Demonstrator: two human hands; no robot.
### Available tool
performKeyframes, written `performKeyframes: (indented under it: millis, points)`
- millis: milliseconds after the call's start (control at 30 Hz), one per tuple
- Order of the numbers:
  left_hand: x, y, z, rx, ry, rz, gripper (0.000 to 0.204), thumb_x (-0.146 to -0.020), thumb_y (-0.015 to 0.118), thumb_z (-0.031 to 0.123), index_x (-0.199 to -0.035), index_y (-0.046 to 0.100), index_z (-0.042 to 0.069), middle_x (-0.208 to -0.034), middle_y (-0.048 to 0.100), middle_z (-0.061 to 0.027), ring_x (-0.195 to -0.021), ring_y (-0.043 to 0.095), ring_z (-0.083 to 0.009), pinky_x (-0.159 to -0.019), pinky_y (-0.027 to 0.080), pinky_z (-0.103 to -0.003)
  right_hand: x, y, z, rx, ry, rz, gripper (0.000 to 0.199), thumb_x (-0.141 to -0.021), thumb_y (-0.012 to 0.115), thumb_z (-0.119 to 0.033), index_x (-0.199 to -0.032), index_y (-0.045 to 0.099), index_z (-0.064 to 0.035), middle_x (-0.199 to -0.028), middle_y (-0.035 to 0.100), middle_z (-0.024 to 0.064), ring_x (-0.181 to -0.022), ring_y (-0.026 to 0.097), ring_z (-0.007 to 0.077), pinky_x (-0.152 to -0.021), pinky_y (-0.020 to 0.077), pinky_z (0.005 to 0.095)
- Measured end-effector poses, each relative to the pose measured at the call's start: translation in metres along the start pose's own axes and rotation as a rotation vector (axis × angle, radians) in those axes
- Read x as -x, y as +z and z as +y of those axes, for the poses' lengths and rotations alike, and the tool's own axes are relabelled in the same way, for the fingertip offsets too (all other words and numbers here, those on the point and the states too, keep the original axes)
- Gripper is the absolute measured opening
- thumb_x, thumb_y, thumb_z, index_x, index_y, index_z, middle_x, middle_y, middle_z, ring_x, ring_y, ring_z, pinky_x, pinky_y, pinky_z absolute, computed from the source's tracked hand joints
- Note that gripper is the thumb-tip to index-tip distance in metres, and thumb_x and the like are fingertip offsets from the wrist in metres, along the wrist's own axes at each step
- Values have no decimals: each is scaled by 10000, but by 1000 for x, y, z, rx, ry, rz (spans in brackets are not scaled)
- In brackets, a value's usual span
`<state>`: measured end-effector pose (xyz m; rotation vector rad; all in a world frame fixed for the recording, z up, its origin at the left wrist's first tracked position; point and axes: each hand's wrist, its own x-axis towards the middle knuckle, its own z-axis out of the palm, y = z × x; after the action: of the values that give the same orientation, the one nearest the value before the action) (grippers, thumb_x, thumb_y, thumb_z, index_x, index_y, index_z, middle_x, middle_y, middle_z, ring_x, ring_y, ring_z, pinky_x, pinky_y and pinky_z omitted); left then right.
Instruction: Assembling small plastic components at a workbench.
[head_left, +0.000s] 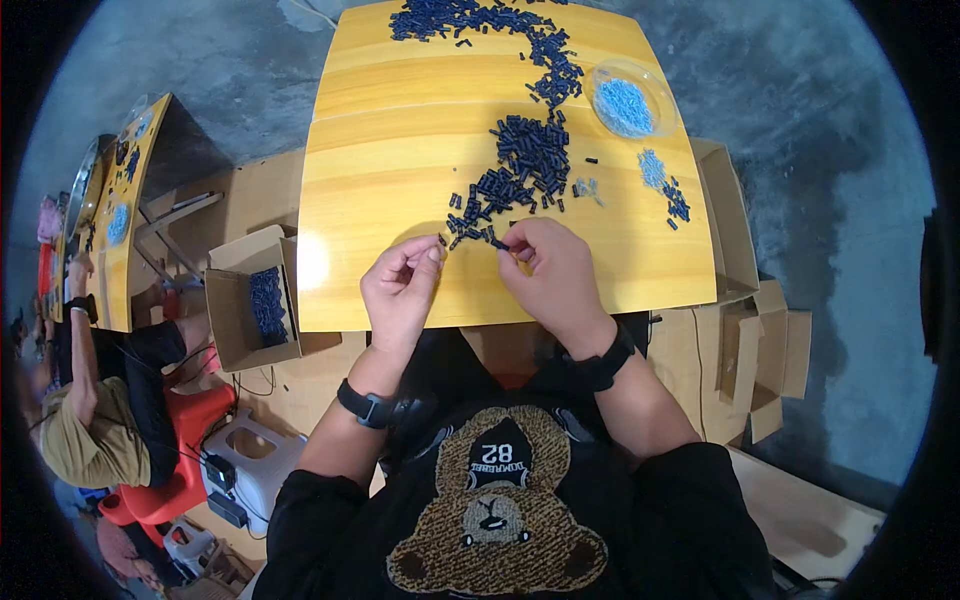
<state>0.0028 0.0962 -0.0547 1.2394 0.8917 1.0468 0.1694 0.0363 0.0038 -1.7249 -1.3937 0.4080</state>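
Seemingly black small parts (532, 155), light-blue pieces (622, 106), yellow wood-grained table (400, 160)

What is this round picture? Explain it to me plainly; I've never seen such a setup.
There is no machine: these are a person's bare hands. A wide fisheye camera worn on the head looks down, so straight edges bend near the rim.

On the yellow table lies a trail of small dark pieces. To its right are a clear round dish of blue pieces and small loose heaps.

The left hand has thumb and fingertips together, with a small dark piece at their tips. The right hand reaches the trail's near end; whether it grips a piece is too small to tell.
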Motion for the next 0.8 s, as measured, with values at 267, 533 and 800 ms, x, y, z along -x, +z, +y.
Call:
performKeyframes:
  millis: [267,533,800]
  points:
    - [14,34,31,412,-437,-201,153,-854,589,70,-979,616,-14,-879,640,-69,-784,597,-113,-701,491,-234,18,-1,-6,-53,-109,-17,100,-688,597,-16,-770,539,-13,-714,542,119,-667,548,263,-585,445,336]
    - [22,42,27,450,-489,-176,181,-872,565,79,-1023,615,-8,-901,634,-56,-729,562,-87,-677,467,-214,29,-5,-4,-142,-140,27,117,-682,580,6,-775,512,-14,-727,518,131,-715,518,318,-624,428,388]
    - [24,42,35,230,-404,-303,230,-866,576,82,-1080,604,1,-948,638,-57,-804,562,-92,-741,456,-226,35,-18,3,-257,-79,-84,210,-694,578,7,-901,574,-25,-781,550,134,-766,538,316,-673,444,383]
